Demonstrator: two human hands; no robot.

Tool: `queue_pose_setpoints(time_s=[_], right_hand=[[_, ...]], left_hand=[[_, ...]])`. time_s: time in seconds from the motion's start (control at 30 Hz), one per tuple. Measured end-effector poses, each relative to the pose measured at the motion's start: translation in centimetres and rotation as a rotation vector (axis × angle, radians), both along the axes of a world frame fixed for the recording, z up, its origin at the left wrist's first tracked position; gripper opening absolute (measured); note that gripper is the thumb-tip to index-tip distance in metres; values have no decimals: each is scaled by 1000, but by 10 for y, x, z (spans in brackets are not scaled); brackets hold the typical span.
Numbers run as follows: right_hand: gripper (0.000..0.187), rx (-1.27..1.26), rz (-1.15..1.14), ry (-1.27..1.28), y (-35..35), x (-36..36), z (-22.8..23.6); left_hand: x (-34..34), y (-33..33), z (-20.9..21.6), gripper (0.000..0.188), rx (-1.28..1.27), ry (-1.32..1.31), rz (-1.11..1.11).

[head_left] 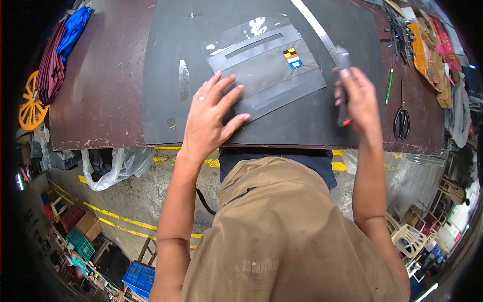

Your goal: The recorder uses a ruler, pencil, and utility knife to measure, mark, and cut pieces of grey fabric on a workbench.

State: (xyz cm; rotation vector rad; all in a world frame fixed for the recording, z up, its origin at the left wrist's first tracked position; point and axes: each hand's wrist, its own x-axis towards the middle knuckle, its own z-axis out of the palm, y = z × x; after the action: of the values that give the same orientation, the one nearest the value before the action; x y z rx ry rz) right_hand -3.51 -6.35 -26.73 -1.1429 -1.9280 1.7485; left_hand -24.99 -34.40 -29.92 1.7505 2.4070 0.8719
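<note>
A grey fabric panel (274,75) lies aslant on the black cutting mat (171,45). It bears a clear plastic sheet along its far edge, a slot-like strip and a small multicoloured patch (292,58). My left hand (209,116) is open, fingers spread over the panel's near left corner. To the right of the panel, my right hand (361,95) is closed around a grey and black utility knife (343,60) with a red end. The knife is slightly blurred, and its blade cannot be made out. Beyond it lies a metal ruler (316,24).
Black-handled scissors (401,123) and a green pencil (389,86) lie on the brown table at right. Folded maroon fabric (52,80), blue fabric (74,31) and a yellow spoked wheel (32,108) are at far left. A plastic bag (115,168) hangs below the front edge.
</note>
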Motion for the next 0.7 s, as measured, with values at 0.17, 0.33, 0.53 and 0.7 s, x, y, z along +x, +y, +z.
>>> queue_pose_setpoints(time_s=[0.17, 0.33, 0.53, 0.7], right_hand=[[32, 122, 274, -151, -74, -12, 2], [34, 607, 361, -69, -99, -28, -22], [39, 718, 442, -207, -108, -38, -30], [39, 722, 450, -274, -113, -44, -38]], left_hand=[[13, 15, -23, 65, -126, 111, 121], [25, 30, -34, 65, -133, 133, 256], [24, 35, -47, 63, -134, 140, 296], [20, 38, -52, 64, -134, 134, 304]])
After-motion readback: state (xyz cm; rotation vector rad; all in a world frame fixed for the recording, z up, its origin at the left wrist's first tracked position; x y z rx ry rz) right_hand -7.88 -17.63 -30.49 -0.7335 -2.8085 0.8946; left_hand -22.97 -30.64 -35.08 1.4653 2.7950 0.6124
